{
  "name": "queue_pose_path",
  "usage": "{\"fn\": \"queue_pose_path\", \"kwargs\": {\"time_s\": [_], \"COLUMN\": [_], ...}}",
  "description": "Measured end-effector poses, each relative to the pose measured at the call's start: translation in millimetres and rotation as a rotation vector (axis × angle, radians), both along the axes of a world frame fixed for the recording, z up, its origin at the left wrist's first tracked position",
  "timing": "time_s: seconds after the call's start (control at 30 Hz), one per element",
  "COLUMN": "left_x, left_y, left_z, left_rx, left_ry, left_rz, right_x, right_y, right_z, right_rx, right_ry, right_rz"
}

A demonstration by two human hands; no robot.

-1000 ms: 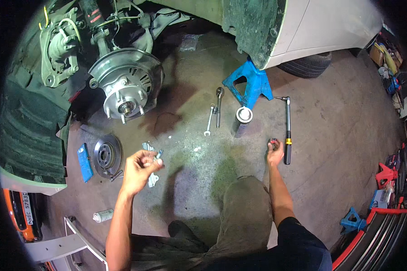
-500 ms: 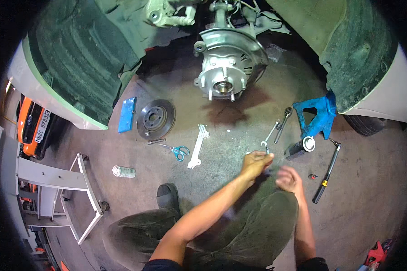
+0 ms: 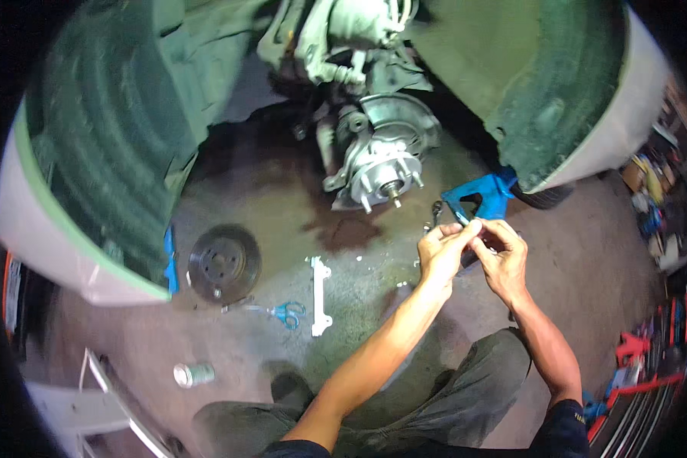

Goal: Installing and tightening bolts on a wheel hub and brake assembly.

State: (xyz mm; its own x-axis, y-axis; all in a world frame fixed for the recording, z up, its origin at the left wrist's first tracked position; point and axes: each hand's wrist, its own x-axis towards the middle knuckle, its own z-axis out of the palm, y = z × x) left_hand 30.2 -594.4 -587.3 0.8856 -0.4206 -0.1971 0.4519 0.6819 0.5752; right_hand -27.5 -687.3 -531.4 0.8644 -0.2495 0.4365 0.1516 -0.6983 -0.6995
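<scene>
My left hand (image 3: 440, 258) is closed, its thumb and fingertips pinching a small, slim metal piece (image 3: 462, 218) whose kind I cannot make out. Against those fingertips, my right hand (image 3: 505, 258) is bent into a pinch; whatever lies between its fingers is hidden. Both hands are raised above the floor, in front of a blue jack stand (image 3: 487, 192). A ratchet (image 3: 437, 212) shows just beyond the left fingers. Farther off, the bare wheel hub (image 3: 382, 169) with its studs stands before a metal dust shield (image 3: 408, 122).
On the floor to the left are a brake disc (image 3: 202, 267), blue-handled scissors (image 3: 290, 313), a pale metal bracket (image 3: 318, 298) and a spray can (image 3: 195, 375). White fender edges (image 3: 91, 263) flank the wheel well. A red tool chest (image 3: 649, 385) stands at right.
Both hands have risen and moved farther forward; the right hand has come up to meet the left at the fingertips. The view has shifted, bringing the tool chest into sight.
</scene>
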Motion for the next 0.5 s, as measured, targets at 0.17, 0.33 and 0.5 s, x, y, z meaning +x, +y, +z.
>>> {"fn": "queue_pose_path", "kwargs": {"time_s": [0.17,0.33,0.5], "left_x": [26,58,121], "left_y": [59,124,188], "left_z": [54,74,1], "left_rx": [0.002,-0.191,0.257], "left_ry": [-0.222,-0.375,-0.338], "left_rz": [0.017,-0.102,-0.099], "right_x": [21,57,46], "right_y": [68,103,98], "right_z": [44,67,90], "right_rx": [-0.108,0.226,0.403], "right_ry": [-0.261,-0.235,-0.096], "right_rz": [-0.075,-0.025,0.11]}}
